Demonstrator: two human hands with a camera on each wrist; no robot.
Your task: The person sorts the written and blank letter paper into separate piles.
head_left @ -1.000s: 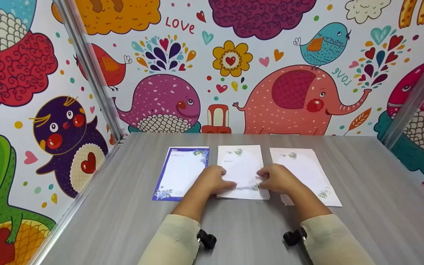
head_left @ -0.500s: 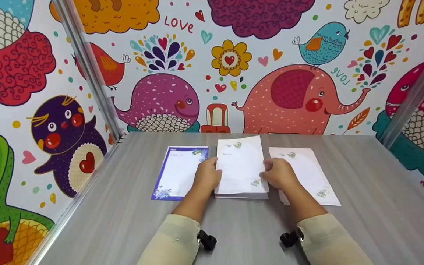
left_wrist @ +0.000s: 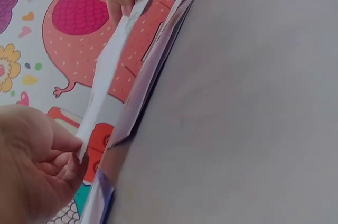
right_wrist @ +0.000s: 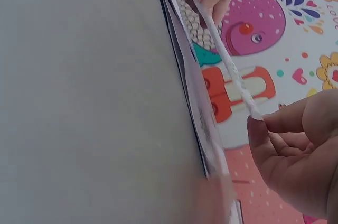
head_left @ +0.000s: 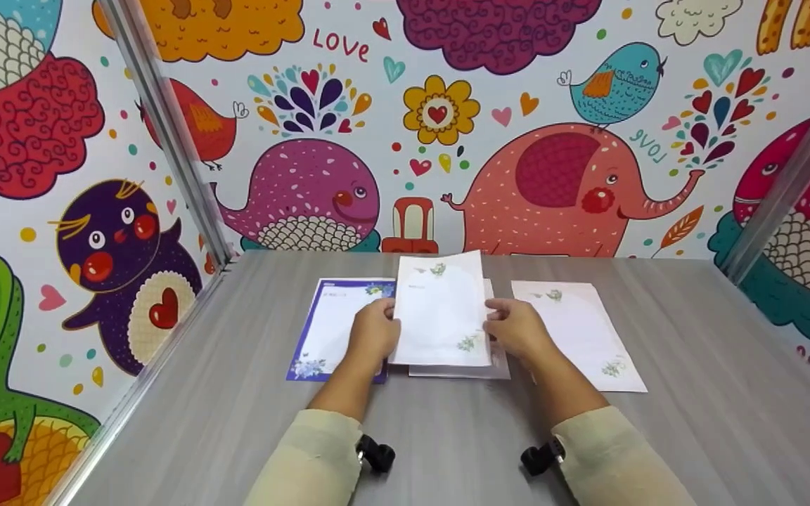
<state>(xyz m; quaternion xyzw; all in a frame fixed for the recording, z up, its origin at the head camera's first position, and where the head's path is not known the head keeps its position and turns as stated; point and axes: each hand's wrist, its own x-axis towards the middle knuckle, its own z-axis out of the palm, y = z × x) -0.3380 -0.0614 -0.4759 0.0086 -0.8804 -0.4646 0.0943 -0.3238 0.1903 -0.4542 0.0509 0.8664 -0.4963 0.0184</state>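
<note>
A white sheet of paper (head_left: pixel 440 309) with small printed flowers hangs above the middle paper stack (head_left: pixel 500 365). My left hand (head_left: pixel 373 330) pinches its left edge between thumb and fingers. At the opposite edge my right hand (head_left: pixel 517 327) pinches it the same way. In the left wrist view the lifted sheet (left_wrist: pixel 105 71) bows slightly, apart from the papers below. The right wrist view shows thumb and fingertip of the right hand (right_wrist: pixel 301 150) meeting on the sheet's edge (right_wrist: pixel 232 71). The raised sheet covers most of the middle stack.
To the left lies a blue-bordered sheet (head_left: pixel 342 330), partly behind the left forearm. Another stack of flowered white paper (head_left: pixel 588 337) lies on the right. All rest on a grey wood-grain table (head_left: pixel 454 436), with a cartoon-printed wall (head_left: pixel 405 42) behind and metal posts (head_left: pixel 166 133) at the corners.
Both hands, first over the middle stack, have lifted its top sheet by the side edges. Sheet and hands have since moved up and to the left, uncovering the stack's right side.
</note>
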